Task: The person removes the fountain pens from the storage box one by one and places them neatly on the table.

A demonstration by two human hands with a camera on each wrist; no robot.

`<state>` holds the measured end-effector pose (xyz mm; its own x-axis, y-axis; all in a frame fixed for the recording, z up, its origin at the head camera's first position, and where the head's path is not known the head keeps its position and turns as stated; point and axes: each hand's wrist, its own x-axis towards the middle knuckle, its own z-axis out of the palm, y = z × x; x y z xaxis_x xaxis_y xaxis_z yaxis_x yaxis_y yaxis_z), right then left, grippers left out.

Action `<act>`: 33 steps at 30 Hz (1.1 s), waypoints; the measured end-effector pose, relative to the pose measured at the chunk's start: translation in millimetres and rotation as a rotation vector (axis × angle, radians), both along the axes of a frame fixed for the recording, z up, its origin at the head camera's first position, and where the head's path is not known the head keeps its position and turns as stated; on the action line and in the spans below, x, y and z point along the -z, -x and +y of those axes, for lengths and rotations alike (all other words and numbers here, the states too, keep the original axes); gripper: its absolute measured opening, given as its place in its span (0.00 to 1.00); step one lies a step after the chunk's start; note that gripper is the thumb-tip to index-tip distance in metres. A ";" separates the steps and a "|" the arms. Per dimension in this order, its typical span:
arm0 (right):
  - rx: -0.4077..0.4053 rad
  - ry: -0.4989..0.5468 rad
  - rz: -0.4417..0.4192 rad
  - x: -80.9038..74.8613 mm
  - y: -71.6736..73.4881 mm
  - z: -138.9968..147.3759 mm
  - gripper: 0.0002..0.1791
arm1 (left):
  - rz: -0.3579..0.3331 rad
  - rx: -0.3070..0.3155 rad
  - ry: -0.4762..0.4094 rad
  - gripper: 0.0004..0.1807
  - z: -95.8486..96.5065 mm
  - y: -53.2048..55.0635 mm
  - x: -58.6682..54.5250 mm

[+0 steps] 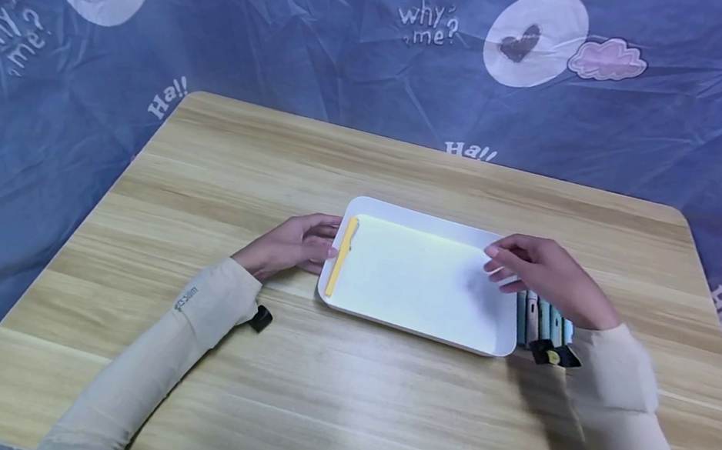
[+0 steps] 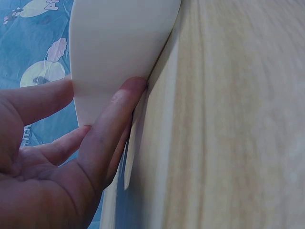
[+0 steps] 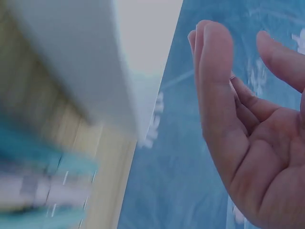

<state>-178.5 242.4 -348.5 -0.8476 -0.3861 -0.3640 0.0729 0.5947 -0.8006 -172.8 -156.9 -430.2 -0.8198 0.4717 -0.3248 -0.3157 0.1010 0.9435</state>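
A shallow white tray [image 1: 423, 281] lies on the table, with a slim yellow pen [image 1: 341, 257] inside along its left wall. My left hand [image 1: 291, 246] is at the tray's left end. In the left wrist view its fingertips [image 2: 138, 83] rest against the outer wall and rim. Over the tray's right end hovers my right hand [image 1: 539, 271], fingers loosely bent. The right wrist view shows a gap between its thumb and fingers [image 3: 217, 62], with nothing held. Several teal and pale pens [image 1: 532, 320] lie beside the tray's right wall, partly hidden under the right wrist.
The wooden table [image 1: 335, 400] extends around the tray on all sides. A blue printed cloth [image 1: 333, 34] hangs behind its far edge. Dark straps with small black pieces [image 1: 261, 318] sit at the sleeved wrists.
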 end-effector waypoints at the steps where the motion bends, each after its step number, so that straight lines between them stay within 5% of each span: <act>1: -0.011 0.001 -0.008 -0.1 1.4 -7.5 0.27 | -0.001 0.000 0.000 0.38 -0.1 0.0 0.1; 17: -0.126 -0.067 -0.053 16.7 34.6 -92.9 0.21 | 0.001 -0.002 0.005 0.37 -0.6 0.2 1.4; 33: -0.178 -0.081 -0.076 37.5 40.6 -153.7 0.15 | -0.023 -0.015 -0.023 0.36 0.0 0.6 0.6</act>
<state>-219.1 88.7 -386.0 -0.7377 -0.4943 -0.4597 0.0192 0.6654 -0.7462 -173.4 -156.9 -430.8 -0.8195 0.4667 -0.3327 -0.3387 0.0739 0.9380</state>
